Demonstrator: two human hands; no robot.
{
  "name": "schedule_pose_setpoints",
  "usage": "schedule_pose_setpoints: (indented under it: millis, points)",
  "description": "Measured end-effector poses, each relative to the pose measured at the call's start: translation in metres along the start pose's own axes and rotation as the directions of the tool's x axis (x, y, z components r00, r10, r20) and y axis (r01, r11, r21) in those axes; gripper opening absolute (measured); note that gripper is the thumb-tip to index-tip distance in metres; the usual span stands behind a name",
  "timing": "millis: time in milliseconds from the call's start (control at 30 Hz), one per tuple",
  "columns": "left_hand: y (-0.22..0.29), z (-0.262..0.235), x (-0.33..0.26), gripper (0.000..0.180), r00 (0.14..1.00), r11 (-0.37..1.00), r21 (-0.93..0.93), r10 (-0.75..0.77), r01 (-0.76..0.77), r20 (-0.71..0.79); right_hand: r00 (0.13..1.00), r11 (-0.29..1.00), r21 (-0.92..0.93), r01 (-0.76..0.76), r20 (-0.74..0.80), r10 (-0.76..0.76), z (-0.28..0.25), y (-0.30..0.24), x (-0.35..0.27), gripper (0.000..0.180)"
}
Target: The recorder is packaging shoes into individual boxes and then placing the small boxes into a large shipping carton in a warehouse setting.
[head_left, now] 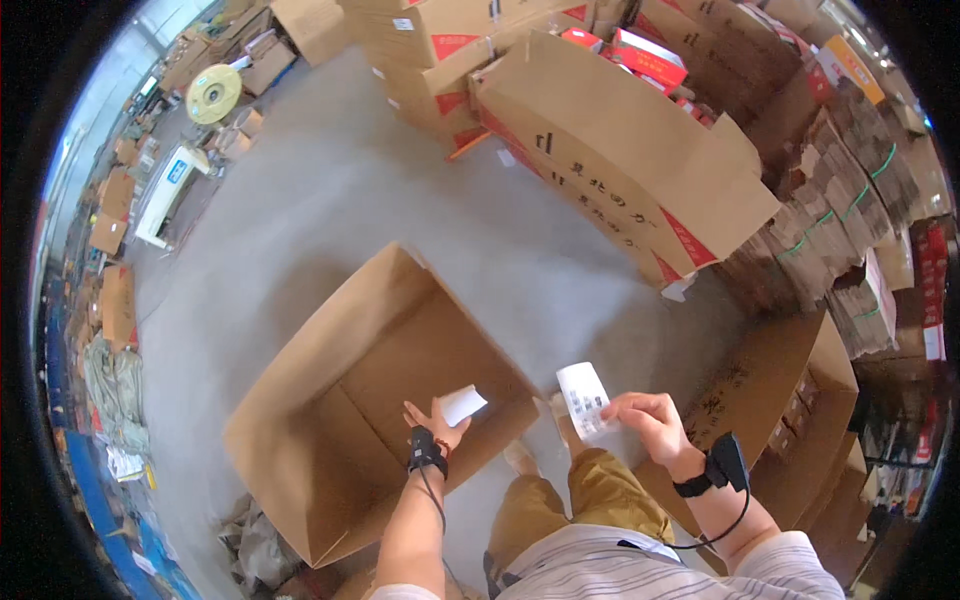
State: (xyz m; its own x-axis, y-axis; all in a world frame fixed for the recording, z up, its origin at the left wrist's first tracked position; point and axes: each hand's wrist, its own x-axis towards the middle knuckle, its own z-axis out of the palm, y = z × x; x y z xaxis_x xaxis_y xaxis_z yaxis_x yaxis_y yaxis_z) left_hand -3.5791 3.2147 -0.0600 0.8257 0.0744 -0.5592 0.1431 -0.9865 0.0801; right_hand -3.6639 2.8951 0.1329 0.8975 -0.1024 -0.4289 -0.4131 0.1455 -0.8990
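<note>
Over the open brown box [290, 400] on the grey floor [470, 210], the person's left hand [440, 427] is spread, its fingers reaching out to the left while a small white paper [463, 405] sits at its thumb side, apparently pinned there, though the exact grip cannot be told from this angle. To the right of that box and clear of its rim, the right hand [645, 415] pinches a printed white slip [583, 395] by its lower right edge, the rest of the sheet standing out free. The left grip looks the riskier one: were the thumb to loosen as the fingers open, the paper could slide off and drop into the deep box. The slip, held at one edge only, could bend, flutter or turn in a draught, and a careless pull might crease it. The black cord [735, 520] looping below the right wristband [728, 465] could snag on the flaps of the low carton [815, 440] beside it if the arm swung out to that side, jerking the slip loose
</note>
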Motion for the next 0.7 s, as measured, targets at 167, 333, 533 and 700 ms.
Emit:
schedule_pose_setpoints:
  millis: [167,333,533,700]
  points:
    - [0.096,0.046,0.058,0.103,0.984,0.934,-0.346,-0.029,0.089,0.177,0.983,0.98,0.144,-0.134,-0.105,0.15,-0.032,0.024,0.01,0.01]
    - [0.174,0.096,0.092,0.089,0.929,0.917,-0.331,-0.098,0.224,0.357,0.976,0.963,0.262,0.067,-0.216,-0.009,-0.054,0.036,0.026,0.029]
    - [0.094,0.08,0.086,0.037,0.985,0.909,-0.413,0.014,0.059,0.171,0.972,0.897,0.439,0.051,-0.23,0.057,-0.056,0.052,0.066,0.024]
    - [0.06,-0.105,-0.065,0.023,0.974,0.532,-0.846,0.202,-0.02,0.105,0.935,0.837,0.54,-0.089,-0.244,0.257,-0.039,0.106,0.113,0.023]
